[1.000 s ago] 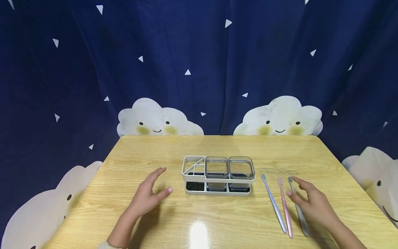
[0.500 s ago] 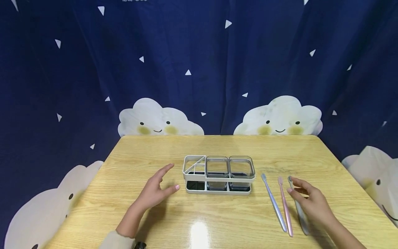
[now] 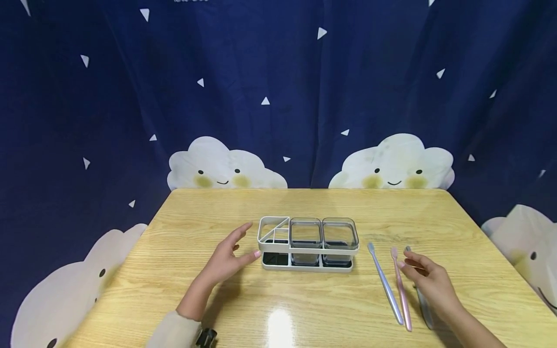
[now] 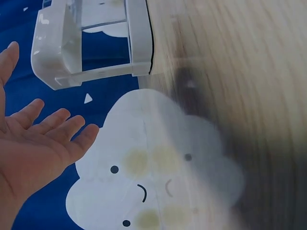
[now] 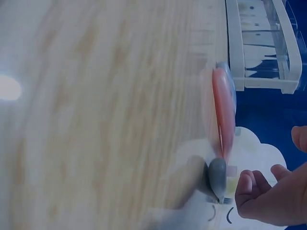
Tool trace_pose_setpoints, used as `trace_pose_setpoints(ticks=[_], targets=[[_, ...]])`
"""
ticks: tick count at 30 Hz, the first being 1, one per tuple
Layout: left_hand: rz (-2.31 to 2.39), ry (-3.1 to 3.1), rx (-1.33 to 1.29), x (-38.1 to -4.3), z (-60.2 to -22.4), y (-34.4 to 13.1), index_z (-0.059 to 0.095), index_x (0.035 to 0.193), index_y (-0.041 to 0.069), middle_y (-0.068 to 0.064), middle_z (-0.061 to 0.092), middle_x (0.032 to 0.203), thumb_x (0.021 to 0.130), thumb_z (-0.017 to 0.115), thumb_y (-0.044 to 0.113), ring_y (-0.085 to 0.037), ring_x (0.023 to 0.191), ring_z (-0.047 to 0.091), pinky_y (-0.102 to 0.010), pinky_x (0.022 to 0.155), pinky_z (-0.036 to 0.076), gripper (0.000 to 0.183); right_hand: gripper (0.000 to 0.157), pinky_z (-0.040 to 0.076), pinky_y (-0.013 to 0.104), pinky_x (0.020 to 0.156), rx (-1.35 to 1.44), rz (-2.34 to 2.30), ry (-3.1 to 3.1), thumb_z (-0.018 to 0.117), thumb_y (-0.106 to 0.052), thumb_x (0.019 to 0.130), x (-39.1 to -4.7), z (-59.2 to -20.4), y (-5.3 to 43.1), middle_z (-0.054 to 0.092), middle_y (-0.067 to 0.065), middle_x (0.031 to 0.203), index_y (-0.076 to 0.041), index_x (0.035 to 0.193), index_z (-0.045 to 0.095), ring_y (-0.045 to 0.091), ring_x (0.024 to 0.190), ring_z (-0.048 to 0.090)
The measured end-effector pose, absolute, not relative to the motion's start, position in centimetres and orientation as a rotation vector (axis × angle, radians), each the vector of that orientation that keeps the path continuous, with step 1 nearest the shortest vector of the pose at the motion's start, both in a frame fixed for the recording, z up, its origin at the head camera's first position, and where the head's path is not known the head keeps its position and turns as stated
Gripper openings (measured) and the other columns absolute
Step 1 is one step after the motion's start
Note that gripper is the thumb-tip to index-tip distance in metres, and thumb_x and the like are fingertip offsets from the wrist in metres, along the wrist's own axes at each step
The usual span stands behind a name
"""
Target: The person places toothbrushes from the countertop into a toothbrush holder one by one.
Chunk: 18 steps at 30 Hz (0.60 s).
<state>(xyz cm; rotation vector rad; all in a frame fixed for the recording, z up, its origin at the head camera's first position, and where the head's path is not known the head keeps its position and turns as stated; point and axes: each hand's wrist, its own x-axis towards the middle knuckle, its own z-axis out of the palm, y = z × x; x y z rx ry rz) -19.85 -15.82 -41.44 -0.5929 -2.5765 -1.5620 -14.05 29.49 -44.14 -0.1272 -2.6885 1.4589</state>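
A white toothbrush holder (image 3: 274,247) stands mid-table, with a divided section at its left and two clear square cups, one a left cup (image 3: 305,244) and the other a right cup (image 3: 340,245). My left hand (image 3: 227,258) is beside its left end, fingers extended and thumb tip close to the frame. To the right lie a blue toothbrush (image 3: 385,286), a pink toothbrush (image 3: 402,292) and a grey toothbrush (image 3: 424,309). Over the grey one hovers my right hand (image 3: 432,282), fingers loosely bent and thumb near its head; the hand hides its middle. In the right wrist view its handle (image 5: 218,176) lies outside the fingers.
The wooden table (image 3: 209,208) ends at a dark blue curtain (image 3: 243,72) printed with white clouds and triangles. A small black object (image 3: 206,337) shows at my left sleeve (image 3: 174,331). Light glares off the front of the tabletop.
My left hand has moved right and slightly away from me, up to the holder's left end. The right hand's fingers have bent more above the grey toothbrush. The holder and toothbrushes lie as before.
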Motion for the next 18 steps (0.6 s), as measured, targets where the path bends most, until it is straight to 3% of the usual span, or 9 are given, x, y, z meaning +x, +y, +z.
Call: trace_pose_setpoints(ticks=[8, 14, 18], targets=[[-1.642, -2.550, -0.581, -20.7, -41.6, -15.1, 0.039, 0.141, 0.015, -0.005, 0.039, 0.142, 0.079, 0.075, 0.028, -0.035, 0.128, 0.036, -0.053, 0.097, 0.035, 0.074, 0.066, 0.051, 0.027, 0.073, -0.169, 1.568, -2.676, 0.054, -0.041, 0.093, -14.4, -44.4, 28.9, 0.047, 0.027, 0.126, 0.006, 0.135, 0.039, 0.003, 0.091, 0.053], [-1.710, -2.532, -0.570, -21.2, -41.9, -14.9, 0.035, 0.143, 0.011, -0.010, 0.036, 0.144, 0.080, 0.074, 0.019, -0.036, 0.128, 0.035, -0.054, 0.097, 0.033, 0.074, 0.063, 0.049, 0.023, 0.073, -0.122, 1.537, -2.672, 0.054, -0.038, 0.093, -14.7, -44.4, 28.5, 0.050, 0.025, 0.123, 0.007, 0.134, 0.040, 0.000, 0.089, 0.052], [-1.774, -2.514, -0.588, -20.9, -41.0, -14.7, 0.029, 0.145, 0.005, -0.015, 0.030, 0.146, 0.082, 0.072, 0.013, -0.040, 0.129, 0.032, -0.057, 0.098, 0.030, 0.077, 0.064, 0.049, 0.025, 0.074, -0.143, 1.567, -2.676, 0.054, -0.040, 0.093, -14.8, -44.3, 28.3, 0.051, 0.023, 0.122, 0.006, 0.135, 0.040, 0.007, 0.092, 0.054]])
